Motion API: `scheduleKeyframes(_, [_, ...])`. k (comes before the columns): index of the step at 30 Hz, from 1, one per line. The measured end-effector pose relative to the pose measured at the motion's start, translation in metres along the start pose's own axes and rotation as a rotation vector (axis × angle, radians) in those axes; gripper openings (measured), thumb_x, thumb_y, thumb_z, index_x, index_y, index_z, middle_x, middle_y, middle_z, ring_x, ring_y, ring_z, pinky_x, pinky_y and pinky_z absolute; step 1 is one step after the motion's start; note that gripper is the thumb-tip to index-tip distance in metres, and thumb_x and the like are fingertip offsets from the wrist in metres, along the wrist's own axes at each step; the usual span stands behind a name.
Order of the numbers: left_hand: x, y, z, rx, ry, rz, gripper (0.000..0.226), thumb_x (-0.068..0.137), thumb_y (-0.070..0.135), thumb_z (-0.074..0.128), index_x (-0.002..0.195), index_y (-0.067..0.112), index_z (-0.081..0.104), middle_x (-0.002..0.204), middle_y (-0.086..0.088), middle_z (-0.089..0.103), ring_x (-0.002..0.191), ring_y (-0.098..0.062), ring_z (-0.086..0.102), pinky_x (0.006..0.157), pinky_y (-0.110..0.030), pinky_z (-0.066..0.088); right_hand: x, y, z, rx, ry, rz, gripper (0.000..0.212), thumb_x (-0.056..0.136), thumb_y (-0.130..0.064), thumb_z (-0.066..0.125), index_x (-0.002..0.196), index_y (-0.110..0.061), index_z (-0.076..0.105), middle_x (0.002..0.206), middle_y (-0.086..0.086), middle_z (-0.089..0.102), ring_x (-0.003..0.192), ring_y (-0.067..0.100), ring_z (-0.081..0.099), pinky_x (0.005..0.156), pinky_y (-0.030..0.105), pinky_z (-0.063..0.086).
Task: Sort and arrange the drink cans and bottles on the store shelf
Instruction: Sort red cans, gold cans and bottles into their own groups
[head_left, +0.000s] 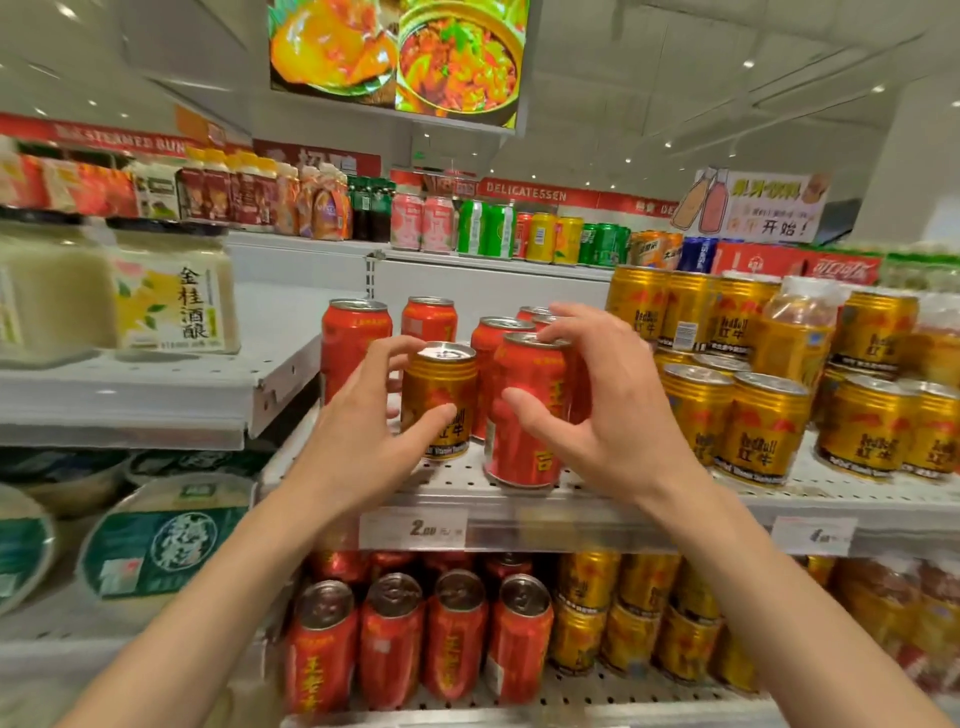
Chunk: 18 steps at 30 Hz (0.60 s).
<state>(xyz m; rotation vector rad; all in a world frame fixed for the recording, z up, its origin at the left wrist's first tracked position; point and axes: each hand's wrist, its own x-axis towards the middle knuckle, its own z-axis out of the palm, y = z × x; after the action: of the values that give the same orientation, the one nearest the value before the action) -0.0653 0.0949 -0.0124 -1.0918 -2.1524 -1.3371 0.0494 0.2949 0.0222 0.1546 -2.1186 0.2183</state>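
Note:
A short gold energy-drink can (440, 387) stands among tall red tea cans on the middle shelf (810, 493). My left hand (363, 431) grips it, thumb across its front and fingers curled round its upper left side. Right beside it stands a red tea can (524, 441) at the shelf's front. My right hand (608, 410) holds this one, fingers over its top rim and thumb on its front. Several more red cans (356, 338) stand behind the two. A block of stacked gold cans (753, 431) fills the shelf to the right.
Pale jars (171, 296) sit on the left shelf, with green-lidded bowls (156, 540) below. The lower shelf holds red cans (415, 639) and gold cans (639, 613). Plastic bottles (795, 322) stand among the gold cans at right. A price tag (413, 527) hangs on the shelf edge.

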Motion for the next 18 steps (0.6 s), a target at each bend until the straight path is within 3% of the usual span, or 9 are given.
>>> scheduleKeyframes(2, [0.002,0.002,0.000,-0.035,-0.040,-0.051,0.064,0.087,0.042,0.074,0.134,0.046,0.032,0.126,0.013,0.058,0.102,0.004,0.063,0.077,-0.002,0.044,-0.004,0.001,0.005,0.075,-0.020,0.027,0.056,0.087,-0.054,0.063,0.128,-0.017,0.052,0.122,-0.010,0.054,0.117,0.002,0.043,0.112,0.051,0.036])
scheduleKeyframes(4, [0.002,0.004,-0.001,-0.037,-0.047,-0.060,0.067,0.084,0.043,0.077,0.134,0.045,0.031,0.112,0.020,0.058,0.092,0.007,0.065,0.067,0.003,0.044,-0.008,0.001,0.010,0.113,0.004,0.043,0.056,0.088,-0.054,0.060,0.129,-0.017,0.050,0.124,-0.007,0.057,0.121,0.007,0.047,0.119,0.049,0.027])
scheduleKeyframes(6, [0.000,0.005,-0.002,-0.032,-0.033,-0.052,0.068,0.083,0.044,0.078,0.133,0.045,0.032,0.109,0.022,0.058,0.090,0.006,0.066,0.072,-0.002,0.047,-0.010,0.001,0.011,0.150,0.006,0.073,0.056,0.087,-0.055,0.059,0.128,-0.017,0.050,0.124,-0.005,0.058,0.121,0.007,0.048,0.121,0.047,0.023])
scheduleKeyframes(9, [-0.004,0.006,-0.004,-0.011,0.014,-0.046,0.067,0.081,0.045,0.079,0.130,0.043,0.034,0.111,0.020,0.060,0.090,0.004,0.068,0.078,-0.012,0.053,-0.008,0.000,0.007,0.187,-0.021,0.102,0.056,0.086,-0.056,0.062,0.126,-0.020,0.050,0.120,-0.010,0.056,0.117,0.005,0.046,0.113,0.052,0.034])
scheduleKeyframes(14, [-0.017,0.015,-0.012,-0.004,0.127,-0.027,0.065,0.078,0.038,0.084,0.126,0.040,0.040,0.111,0.022,0.062,0.098,0.011,0.062,0.077,0.002,0.042,0.000,-0.002,-0.011,0.172,-0.111,0.119,0.058,0.081,-0.065,0.062,0.121,-0.023,0.053,0.115,-0.011,0.053,0.112,0.007,0.047,0.103,0.047,0.045])
scheduleKeyframes(18, [-0.036,0.026,-0.028,-0.021,0.175,-0.007,0.066,0.076,0.040,0.084,0.126,0.043,0.041,0.111,0.028,0.059,0.100,0.016,0.059,0.079,0.002,0.042,0.010,-0.004,-0.022,0.174,-0.195,0.136,0.055,0.074,-0.064,0.069,0.112,-0.026,0.056,0.113,-0.013,0.050,0.115,0.014,0.049,0.102,0.046,0.047])
